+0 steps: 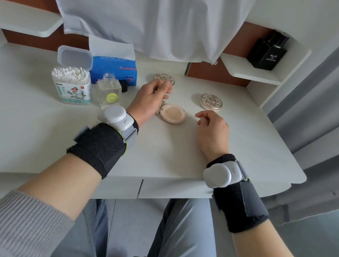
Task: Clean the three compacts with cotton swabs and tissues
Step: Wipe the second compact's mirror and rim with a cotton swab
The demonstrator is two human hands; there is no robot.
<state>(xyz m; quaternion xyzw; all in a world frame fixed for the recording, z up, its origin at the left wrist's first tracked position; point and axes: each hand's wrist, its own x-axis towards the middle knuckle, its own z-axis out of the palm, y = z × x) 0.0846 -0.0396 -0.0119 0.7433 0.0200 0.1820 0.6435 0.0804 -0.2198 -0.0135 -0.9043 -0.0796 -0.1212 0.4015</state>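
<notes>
Compact lies open on the desk between both hands; left hand grips its raised lid, fingers curled; right hand rests just beside it, loosely curled, holding nothing.

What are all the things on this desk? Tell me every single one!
open compact: one, beige, middle of desk
back compact: one, gold, closed, behind the open one
right compact: one, gold, closed, right side
cotton swab box: one, clear, white swabs, lid up, left
tissue pack: one, blue, behind the swabs
glass bottle: one, clear, uncapped, beside swab box
cap: one, black, behind bottle
perfume bottle: one, black, right shelf
cloth: one, white, hanging at back
desk: one, white
wristbands: two, black, both wrists
left hand: holds open compact's lid
right hand: loosely curled, nothing seen in it
</notes>
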